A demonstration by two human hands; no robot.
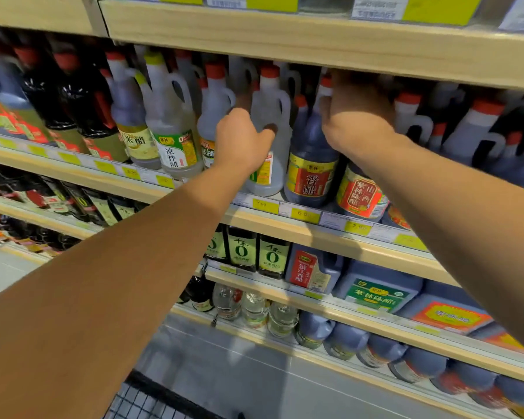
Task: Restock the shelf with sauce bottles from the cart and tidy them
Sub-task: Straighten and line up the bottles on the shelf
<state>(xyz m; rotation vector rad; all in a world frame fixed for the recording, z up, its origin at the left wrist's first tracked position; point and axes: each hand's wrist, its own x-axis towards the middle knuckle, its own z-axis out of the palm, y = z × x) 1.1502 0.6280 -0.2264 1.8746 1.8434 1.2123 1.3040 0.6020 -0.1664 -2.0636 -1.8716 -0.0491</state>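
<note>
Fingers of the left hand [242, 140] grip a clear red-capped bottle [268, 122]; right hand's [356, 116] are hidden.

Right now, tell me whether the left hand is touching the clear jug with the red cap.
Touching. The head view shows the left hand wrapped round the clear jug, with the thumb pressed against its body below the handle.

Bottle row [312, 164] packed tight; upper shelf board [315, 40] low over caps; little headroom.
</note>
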